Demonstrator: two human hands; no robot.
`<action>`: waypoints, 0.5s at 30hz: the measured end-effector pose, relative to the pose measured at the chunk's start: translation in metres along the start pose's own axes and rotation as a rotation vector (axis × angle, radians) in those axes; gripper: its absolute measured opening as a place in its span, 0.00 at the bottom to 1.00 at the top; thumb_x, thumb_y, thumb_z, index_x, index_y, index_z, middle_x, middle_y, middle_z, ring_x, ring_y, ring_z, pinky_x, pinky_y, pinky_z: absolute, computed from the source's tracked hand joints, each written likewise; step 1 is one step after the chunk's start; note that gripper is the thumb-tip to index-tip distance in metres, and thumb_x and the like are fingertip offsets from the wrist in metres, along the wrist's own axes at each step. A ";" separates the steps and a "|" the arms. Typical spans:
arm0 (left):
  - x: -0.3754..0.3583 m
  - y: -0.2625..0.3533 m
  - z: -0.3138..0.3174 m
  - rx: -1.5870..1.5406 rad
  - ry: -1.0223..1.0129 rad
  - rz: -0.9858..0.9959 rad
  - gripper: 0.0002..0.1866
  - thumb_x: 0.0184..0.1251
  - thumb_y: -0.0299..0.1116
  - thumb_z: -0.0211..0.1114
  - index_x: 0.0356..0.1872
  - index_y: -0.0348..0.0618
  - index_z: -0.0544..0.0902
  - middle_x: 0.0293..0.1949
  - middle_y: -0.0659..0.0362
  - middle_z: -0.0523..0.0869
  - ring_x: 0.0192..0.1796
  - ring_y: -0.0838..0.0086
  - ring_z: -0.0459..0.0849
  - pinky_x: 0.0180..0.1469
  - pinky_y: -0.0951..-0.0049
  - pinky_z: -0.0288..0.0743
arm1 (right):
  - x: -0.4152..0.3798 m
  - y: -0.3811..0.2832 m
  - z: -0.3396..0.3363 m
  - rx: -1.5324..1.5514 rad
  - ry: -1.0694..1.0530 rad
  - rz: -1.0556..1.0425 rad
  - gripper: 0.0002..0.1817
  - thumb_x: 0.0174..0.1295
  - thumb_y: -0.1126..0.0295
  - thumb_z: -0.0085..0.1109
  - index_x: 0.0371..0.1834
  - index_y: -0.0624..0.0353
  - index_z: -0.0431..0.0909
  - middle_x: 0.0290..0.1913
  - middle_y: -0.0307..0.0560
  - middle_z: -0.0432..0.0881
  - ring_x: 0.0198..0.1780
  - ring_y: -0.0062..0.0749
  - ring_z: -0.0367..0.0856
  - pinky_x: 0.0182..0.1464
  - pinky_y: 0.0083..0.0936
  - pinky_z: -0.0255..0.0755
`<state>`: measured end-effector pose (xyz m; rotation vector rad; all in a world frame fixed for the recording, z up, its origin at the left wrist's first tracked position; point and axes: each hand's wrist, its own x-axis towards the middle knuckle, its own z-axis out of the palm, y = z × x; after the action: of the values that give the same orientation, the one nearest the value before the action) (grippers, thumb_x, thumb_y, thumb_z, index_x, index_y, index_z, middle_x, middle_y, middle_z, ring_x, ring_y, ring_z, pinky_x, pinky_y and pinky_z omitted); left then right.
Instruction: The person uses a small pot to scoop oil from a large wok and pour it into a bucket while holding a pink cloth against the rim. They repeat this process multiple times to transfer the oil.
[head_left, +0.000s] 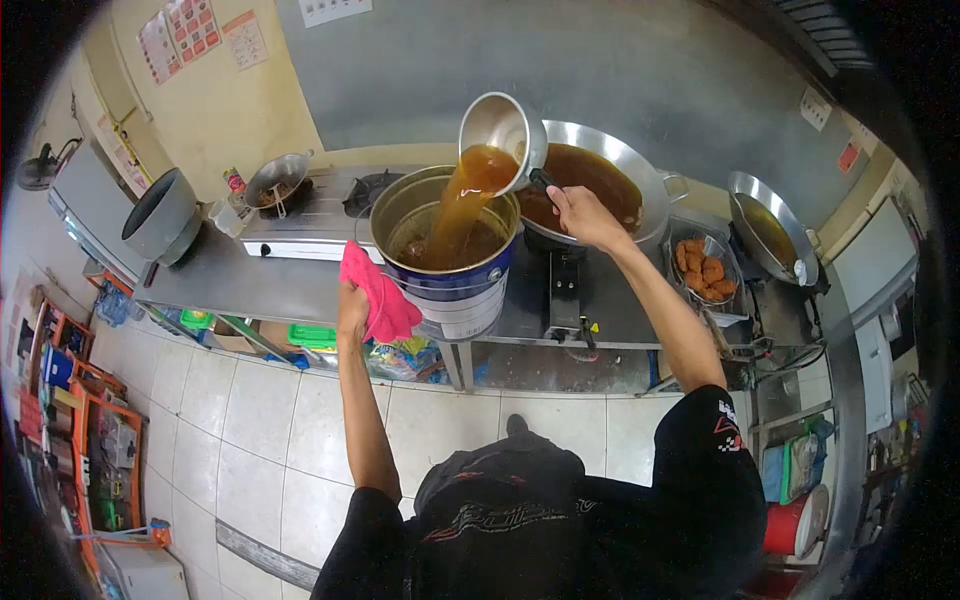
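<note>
My right hand [590, 215] grips the black handle of a metal saucepan [505, 125], tilted so that brown oil [462, 205] streams out of it. The stream falls into a tall blue-and-white metal bucket [450, 305] on the counter. My left hand [352, 308] is closed on a pink cloth [378, 295] beside the bucket's left side; the cloth hides part of the fingers. Just behind the saucepan, a wide wok [655, 195] holds more dark brown oil.
Fried pieces [703, 270] fill a basket on the right, with another wok [775, 230] of oil beyond it. Leftward stand a small pan [290, 175] on the stove [310, 235] and a large grey pot [160, 215]. The counter [250, 300] runs along the wall.
</note>
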<state>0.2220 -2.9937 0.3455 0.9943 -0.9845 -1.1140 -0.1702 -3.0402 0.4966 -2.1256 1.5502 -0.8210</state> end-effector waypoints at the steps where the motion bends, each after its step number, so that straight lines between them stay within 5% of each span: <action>1: -0.001 0.001 0.001 -0.018 0.022 -0.010 0.10 0.59 0.22 0.52 0.37 0.36 0.81 0.31 0.61 0.84 0.32 0.77 0.81 0.35 0.74 0.76 | -0.001 0.001 0.004 0.004 0.000 0.006 0.27 0.72 0.53 0.41 0.25 0.67 0.70 0.16 0.50 0.73 0.16 0.35 0.71 0.23 0.33 0.64; 3: -0.004 0.003 0.005 -0.062 0.025 -0.008 0.10 0.60 0.22 0.52 0.38 0.36 0.81 0.31 0.61 0.83 0.33 0.77 0.81 0.36 0.74 0.76 | -0.002 0.000 0.010 -0.115 0.126 -0.158 0.25 0.70 0.60 0.44 0.23 0.74 0.73 0.27 0.71 0.77 0.34 0.68 0.76 0.41 0.50 0.69; 15: 0.005 -0.011 -0.004 -0.044 -0.024 0.033 0.10 0.63 0.25 0.56 0.44 0.37 0.76 0.36 0.58 0.83 0.35 0.72 0.83 0.39 0.69 0.79 | -0.030 -0.014 0.028 -0.352 0.125 -0.256 0.20 0.71 0.59 0.44 0.32 0.69 0.69 0.22 0.67 0.75 0.30 0.65 0.77 0.35 0.53 0.69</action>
<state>0.2239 -2.9997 0.3349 0.9287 -0.9881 -1.1180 -0.1484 -3.0081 0.4772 -2.6130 1.6026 -0.8252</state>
